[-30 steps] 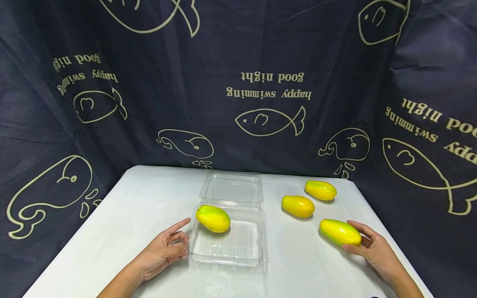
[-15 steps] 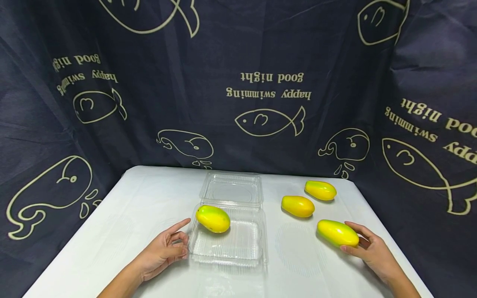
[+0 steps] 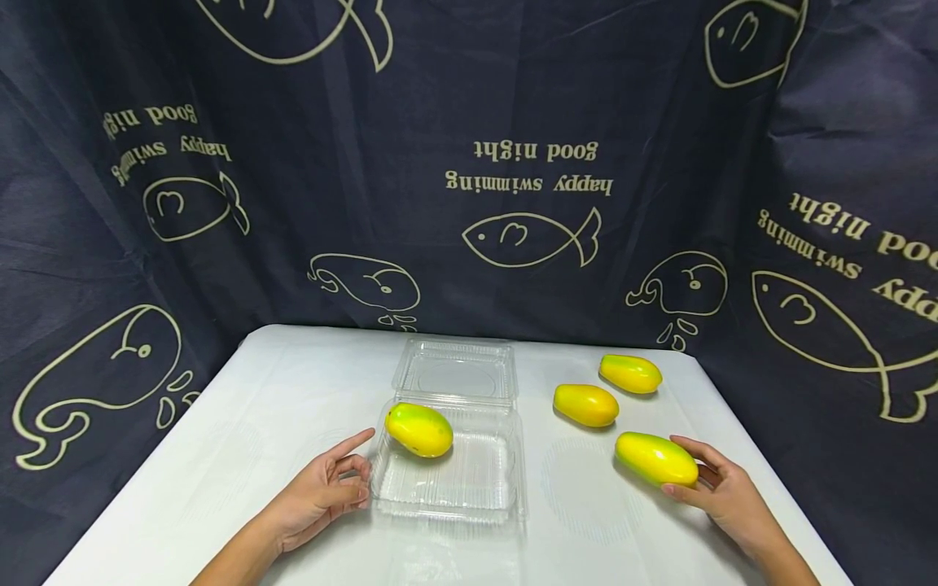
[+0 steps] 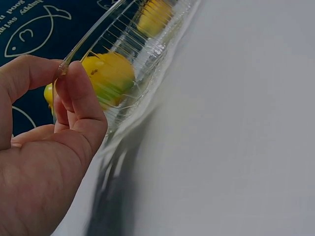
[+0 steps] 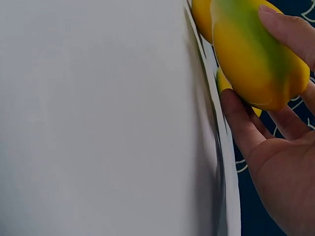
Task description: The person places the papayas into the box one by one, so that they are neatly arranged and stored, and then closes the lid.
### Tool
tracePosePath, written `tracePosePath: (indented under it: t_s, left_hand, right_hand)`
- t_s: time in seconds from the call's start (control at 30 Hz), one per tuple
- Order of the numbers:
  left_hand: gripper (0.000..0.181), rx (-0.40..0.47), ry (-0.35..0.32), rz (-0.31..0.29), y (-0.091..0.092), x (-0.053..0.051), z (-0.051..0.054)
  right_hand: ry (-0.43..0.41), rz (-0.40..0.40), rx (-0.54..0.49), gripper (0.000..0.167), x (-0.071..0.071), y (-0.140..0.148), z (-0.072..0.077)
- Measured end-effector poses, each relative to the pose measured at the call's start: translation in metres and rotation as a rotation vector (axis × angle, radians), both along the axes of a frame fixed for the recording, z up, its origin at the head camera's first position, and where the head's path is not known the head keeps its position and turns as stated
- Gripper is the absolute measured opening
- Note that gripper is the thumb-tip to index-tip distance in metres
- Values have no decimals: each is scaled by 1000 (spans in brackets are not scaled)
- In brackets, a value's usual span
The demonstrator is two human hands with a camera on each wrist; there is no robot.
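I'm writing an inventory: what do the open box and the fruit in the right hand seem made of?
Clear box: probably thin, glossy plastic; its ribbed walls are see-through and glint.
Held fruit: smooth and shiny, with highlights along its skin; perhaps painted foam or plastic, possibly real.

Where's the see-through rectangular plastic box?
In the head view, the box lies open, lower centre, between the left hand, holding its rim, and the right hand.

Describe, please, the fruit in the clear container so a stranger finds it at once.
On the white table, an open clear container lies between the left hand and the right hand. In the near half, toward its far left corner, sits a yellow fruit with a green end. It alone is inside; the other three fruits are farther right.
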State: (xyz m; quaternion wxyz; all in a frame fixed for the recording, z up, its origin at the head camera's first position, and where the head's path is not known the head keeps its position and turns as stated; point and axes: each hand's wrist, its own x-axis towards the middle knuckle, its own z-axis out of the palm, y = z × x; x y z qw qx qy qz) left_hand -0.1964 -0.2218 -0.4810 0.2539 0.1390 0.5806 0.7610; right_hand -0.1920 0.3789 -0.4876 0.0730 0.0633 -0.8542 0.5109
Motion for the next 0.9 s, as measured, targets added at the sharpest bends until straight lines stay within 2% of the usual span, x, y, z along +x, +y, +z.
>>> tracePosePath:
  t_s: [0.57, 0.9]
  left_hand:
    - [92, 16, -15, -4, 1, 0, 0]
    - [94, 11, -8, -1, 0, 0, 1]
  right_hand:
    - [14, -15, 9, 73, -1, -15, 4]
    - [29, 10, -22, 71, -1, -22, 3]
